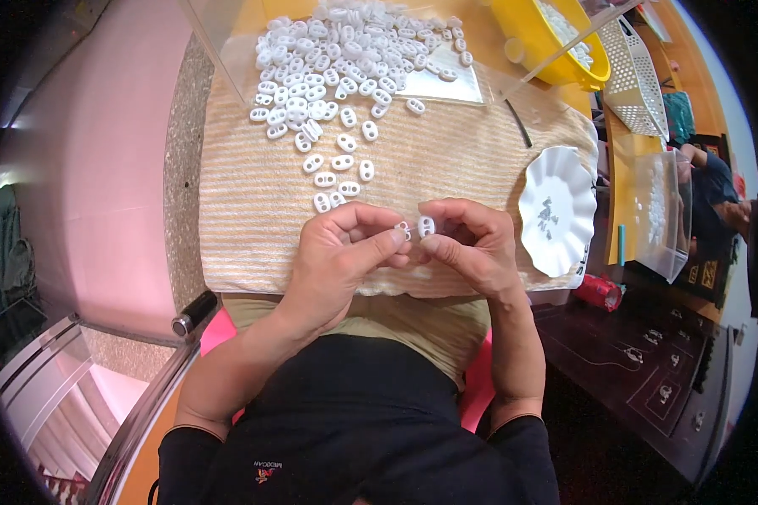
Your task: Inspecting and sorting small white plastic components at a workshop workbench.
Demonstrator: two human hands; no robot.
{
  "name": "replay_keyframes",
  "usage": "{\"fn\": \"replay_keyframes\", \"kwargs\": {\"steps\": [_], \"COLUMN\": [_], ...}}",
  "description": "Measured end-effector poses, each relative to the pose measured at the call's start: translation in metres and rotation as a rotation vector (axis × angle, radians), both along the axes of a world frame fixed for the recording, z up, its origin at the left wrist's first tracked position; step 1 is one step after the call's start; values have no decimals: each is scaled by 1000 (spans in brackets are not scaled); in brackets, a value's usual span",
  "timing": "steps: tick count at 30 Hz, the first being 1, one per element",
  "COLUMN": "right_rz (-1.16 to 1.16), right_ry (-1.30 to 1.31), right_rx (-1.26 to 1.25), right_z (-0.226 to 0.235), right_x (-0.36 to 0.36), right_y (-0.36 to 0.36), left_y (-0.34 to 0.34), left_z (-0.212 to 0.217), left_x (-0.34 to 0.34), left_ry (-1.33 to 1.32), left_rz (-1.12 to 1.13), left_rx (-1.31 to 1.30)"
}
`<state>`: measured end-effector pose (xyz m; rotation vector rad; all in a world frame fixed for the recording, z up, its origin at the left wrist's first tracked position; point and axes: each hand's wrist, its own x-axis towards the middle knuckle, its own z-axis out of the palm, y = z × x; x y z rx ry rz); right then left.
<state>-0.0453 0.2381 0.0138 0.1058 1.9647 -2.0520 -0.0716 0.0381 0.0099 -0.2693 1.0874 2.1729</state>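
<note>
My left hand pinches a small whitish part between thumb and fingers; its exact form is too small to tell. Close beside it, my right hand grips a white two-hole cord lock between thumb and forefinger, its holes facing up. Both hands hover over the near edge of a striped towel. Beyond my left hand, several loose cord locks lie scattered. They trail away from a large heap of the same white pieces at the far side.
To the right, a white scalloped dish holds tiny dark grey bits. A yellow basin and a white perforated basket stand at the far right. A dark thin stick lies on the towel. Another person sits beside a clear bin.
</note>
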Motion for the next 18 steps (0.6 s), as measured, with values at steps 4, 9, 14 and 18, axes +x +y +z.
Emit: {"fn": "replay_keyframes", "kwargs": {"steps": [4, 9, 14, 18], "right_rz": [7, 0, 6, 5], "right_ry": [-5, 54, 54, 52], "right_rx": [-5, 18, 26, 8], "right_z": [-2, -7, -9, -10], "right_x": [0, 0, 0, 1], "right_y": [0, -1, -1, -2], "left_y": [0, -1, -2, -2], "left_z": [0, 1, -1, -1], "left_x": [0, 0, 0, 1], "left_ry": [12, 7, 18, 23], "left_rz": [-4, 1, 7, 7], "left_rx": [-22, -16, -20, -21]}}
